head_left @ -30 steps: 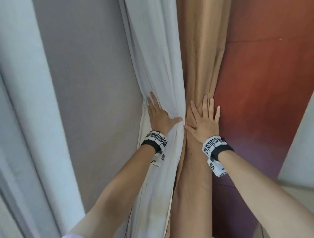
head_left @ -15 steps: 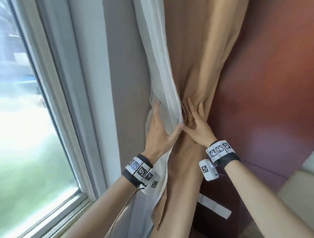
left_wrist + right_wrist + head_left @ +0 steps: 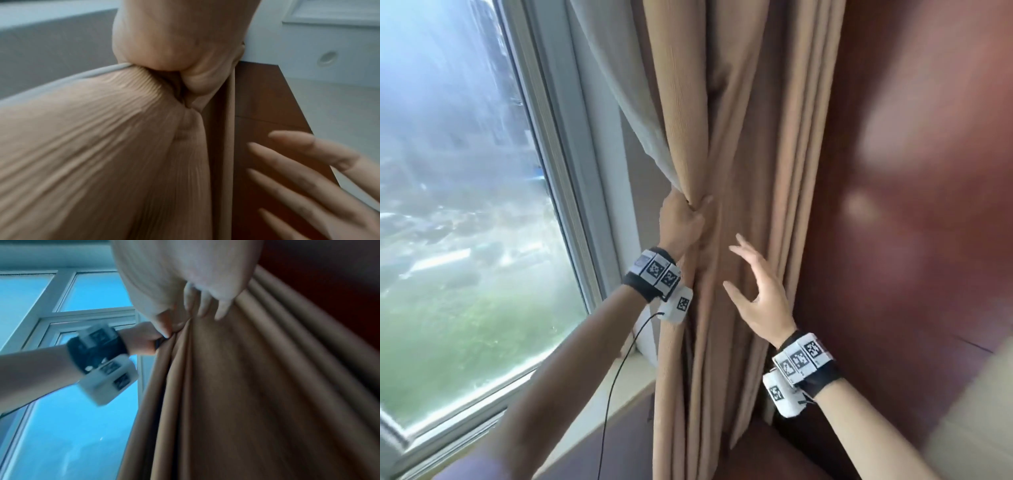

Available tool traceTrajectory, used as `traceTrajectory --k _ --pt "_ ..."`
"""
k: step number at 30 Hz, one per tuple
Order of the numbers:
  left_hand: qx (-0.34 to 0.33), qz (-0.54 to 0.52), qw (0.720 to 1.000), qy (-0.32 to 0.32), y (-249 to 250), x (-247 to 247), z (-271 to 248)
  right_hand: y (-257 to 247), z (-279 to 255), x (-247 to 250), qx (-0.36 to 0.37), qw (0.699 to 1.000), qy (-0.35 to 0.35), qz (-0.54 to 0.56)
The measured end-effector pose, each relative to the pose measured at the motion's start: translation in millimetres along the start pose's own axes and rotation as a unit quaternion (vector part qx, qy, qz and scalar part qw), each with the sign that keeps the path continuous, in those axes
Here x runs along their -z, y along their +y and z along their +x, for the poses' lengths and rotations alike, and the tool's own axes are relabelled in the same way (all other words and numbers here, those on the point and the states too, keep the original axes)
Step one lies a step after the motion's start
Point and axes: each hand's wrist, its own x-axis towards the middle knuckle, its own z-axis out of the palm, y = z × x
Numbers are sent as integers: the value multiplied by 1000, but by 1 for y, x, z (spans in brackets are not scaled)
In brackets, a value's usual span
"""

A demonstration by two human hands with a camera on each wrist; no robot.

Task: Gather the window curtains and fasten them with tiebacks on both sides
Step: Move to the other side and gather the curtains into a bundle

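The tan curtain (image 3: 750, 144) hangs in folds beside the window, with a white sheer lining (image 3: 619, 89) behind its left edge. My left hand (image 3: 683, 219) grips the bunched left edge of the tan curtain (image 3: 82, 146) in a fist, pulling it right. My right hand (image 3: 755, 291) is open, fingers spread, just in front of the curtain's middle folds. In the right wrist view its fingertips (image 3: 205, 305) reach toward the tan curtain (image 3: 246, 386); the left hand (image 3: 144, 339) clutches fabric there. No tieback shows in any view.
The window (image 3: 455, 222) with its white frame fills the left, a pale sill (image 3: 626, 394) below it. A dark red-brown wood panel (image 3: 911, 171) stands right of the curtain. A black cable (image 3: 616, 377) dangles from my left wrist.
My left hand went from lying flat on the white lining to gripping the bunched curtain edge. My right hand lifted off the fabric and spread. The view swung left, showing the window.
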Motion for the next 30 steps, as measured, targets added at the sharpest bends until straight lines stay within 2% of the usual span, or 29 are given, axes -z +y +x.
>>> traceTrajectory --k 1,3,6,8,12,14,16,19,22,24,26,30 --pt "-4 2 1000 -1 1 6 -5 2 -2 10 -9 998 62 -21" --pt "-5 2 1000 -6 2 18 -17 10 6 30 -84 986 143 -10" --pt "-37 18 999 -22 4 34 -38 27 43 53 -243 954 164 61" --pt "-77 35 996 -31 2 41 -48 31 67 53 -277 946 141 89" --pt "-140 145 976 -84 -9 51 -44 1 87 16 -246 938 -10 243" --pt "-134 202 965 -103 -19 55 -33 -18 79 -8 -214 934 -91 272" --pt "-102 231 959 -129 -27 59 -24 -26 65 -32 -197 936 -154 249" --pt "-56 207 963 -166 -33 67 -12 -25 54 -55 -188 944 -164 216" --pt "8 86 972 -218 -26 67 -6 -30 61 -64 -172 962 -128 171" --pt "14 61 980 -189 -20 59 -6 -36 64 -71 -135 977 -138 91" --pt "21 77 988 -135 -13 50 -7 -39 63 -76 -125 980 -150 44" --pt "42 79 995 -40 -15 48 4 -29 48 -61 -170 938 -272 128"
